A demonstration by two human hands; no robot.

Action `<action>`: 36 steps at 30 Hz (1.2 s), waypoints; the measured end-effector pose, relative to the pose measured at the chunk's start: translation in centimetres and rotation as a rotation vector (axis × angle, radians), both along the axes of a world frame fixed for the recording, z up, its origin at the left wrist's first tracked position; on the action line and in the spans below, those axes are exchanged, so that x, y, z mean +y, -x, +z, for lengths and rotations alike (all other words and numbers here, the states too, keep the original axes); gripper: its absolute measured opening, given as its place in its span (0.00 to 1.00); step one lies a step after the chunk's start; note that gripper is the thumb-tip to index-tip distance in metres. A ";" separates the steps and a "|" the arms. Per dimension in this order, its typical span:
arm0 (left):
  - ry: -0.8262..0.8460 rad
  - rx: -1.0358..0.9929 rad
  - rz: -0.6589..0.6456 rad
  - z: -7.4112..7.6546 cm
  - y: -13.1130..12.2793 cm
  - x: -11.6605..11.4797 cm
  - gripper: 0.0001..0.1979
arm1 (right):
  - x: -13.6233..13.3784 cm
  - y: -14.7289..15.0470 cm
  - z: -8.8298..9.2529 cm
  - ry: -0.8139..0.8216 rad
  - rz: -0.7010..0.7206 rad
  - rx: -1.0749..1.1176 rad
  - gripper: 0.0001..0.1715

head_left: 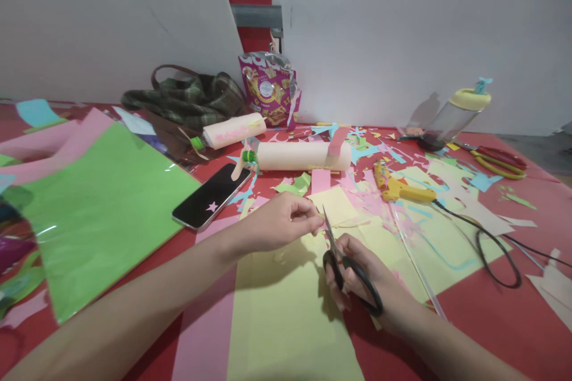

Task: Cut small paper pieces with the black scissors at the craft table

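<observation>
Scissors (pixel 332 241) with black handles were in the right hand (pixel 378 271), above the paper-strewn table; take them as the centre of a clock, twelve toward the wall. The right hand was curled around the handle loops, and the blades pointed between eleven and twelve. At ten o'clock, close by, the left hand (pixel 286 220) was nearly closed, finger and thumb pinching a small pink scrap (pixel 321 224) just beside the blades; whether metal met paper could not be told.

Below the hands, toward seven, stretched a pale yellow sheet (pixel 286 321), with a pink sheet (pixel 203 303) along its edge at eight. A phone (pixel 201 199) lay at ten, a pink star (pixel 212 206) on its dark screen, and farther out, between nine and ten, was a glossy green sheet (pixel 107 208). A pale wrapped cylinder (pixel 299 156) lay on its side between eleven and twelve, and a purple snack bag (pixel 268 86) stood beyond it at eleven. Between one and two rested a yellow glue gun (pixel 402 190), its black cord (pixel 480 229) trailing toward three.
</observation>
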State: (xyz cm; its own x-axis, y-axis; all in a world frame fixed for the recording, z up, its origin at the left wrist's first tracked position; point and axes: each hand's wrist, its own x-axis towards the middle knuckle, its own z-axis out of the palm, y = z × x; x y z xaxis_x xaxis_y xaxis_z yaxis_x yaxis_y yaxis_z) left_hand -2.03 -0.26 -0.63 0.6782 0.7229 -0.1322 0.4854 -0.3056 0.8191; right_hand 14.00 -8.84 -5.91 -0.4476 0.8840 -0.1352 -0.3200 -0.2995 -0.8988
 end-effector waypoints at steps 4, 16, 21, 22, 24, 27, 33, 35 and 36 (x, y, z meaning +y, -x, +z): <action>0.016 -0.013 0.002 -0.1 -0.1 -0.1 0.16 | 0.0 -0.1 -0.1 -0.003 0.002 0.004 0.19; 0.089 -0.033 0.015 -0.2 0.0 -0.3 0.15 | -0.1 -0.2 -0.1 -0.013 0.007 0.019 0.19; 0.123 -0.064 0.049 -0.4 -0.2 -0.6 0.16 | -0.1 -0.2 0.2 -0.025 0.005 0.018 0.18; 0.127 -0.071 0.060 -0.5 -0.3 -0.6 0.16 | -0.1 -0.2 0.2 -0.024 0.004 0.021 0.18; 0.136 -0.079 0.074 -0.5 -0.4 -0.7 0.15 | -0.1 -0.3 0.1 -0.018 0.002 0.028 0.19; 0.129 -0.093 0.078 -0.5 -0.6 -0.9 0.15 | -0.1 -0.3 0.0 -0.015 -0.003 0.034 0.19; 0.116 -0.148 0.108 -0.4 -1.1 -1.4 0.13 | -0.1 -0.1 0.1 -0.011 -0.018 0.044 0.18; 0.121 -0.157 0.121 -0.5 -1.2 -1.5 0.13 | -0.1 -0.1 0.0 -0.015 -0.030 0.050 0.18; 0.124 -0.161 0.129 -0.6 -1.2 -1.5 0.13 | -0.1 -0.1 0.0 -0.015 -0.035 0.050 0.18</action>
State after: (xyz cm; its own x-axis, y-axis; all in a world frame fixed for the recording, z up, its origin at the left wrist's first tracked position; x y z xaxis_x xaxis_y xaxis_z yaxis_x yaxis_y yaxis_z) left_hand -0.79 -1.76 -1.25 0.6009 0.7898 -0.1227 0.3739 -0.1422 0.9165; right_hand 14.06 -8.97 -5.90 -0.4221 0.9010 -0.1003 -0.3746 -0.2741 -0.8857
